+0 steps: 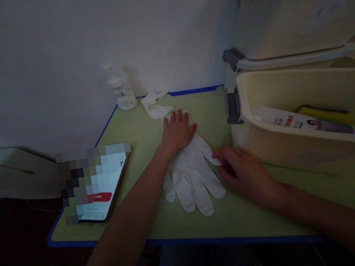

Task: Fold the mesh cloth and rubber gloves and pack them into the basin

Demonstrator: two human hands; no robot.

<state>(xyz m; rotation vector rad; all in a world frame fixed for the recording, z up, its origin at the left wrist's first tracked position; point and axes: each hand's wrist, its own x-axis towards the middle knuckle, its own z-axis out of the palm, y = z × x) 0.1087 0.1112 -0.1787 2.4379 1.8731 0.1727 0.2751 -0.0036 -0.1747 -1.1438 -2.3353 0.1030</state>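
Altogether, two white gloves are counted on the green surface [136, 126]: one flat glove [190, 173] with its fingers pointing toward the person, and one crumpled glove [155, 105] just beyond the left hand. One pump bottle [120, 90] is seen farther off, to the left of that hand, by the wall. One phone [100, 185] lies to the left of the left forearm, its screen lit. One cream basket [302, 138] stands just right of the right hand.

The left hand [177, 130] is laid palm down on the cuff end of the flat glove, fingers stretched forward, its grip spread flat and closed on nothing. The right hand [243, 174] is held low at the glove's right edge, and its grip is narrowed, the fingertips pinched on the glove's thumb. Both forearms are stretched forward over the surface.
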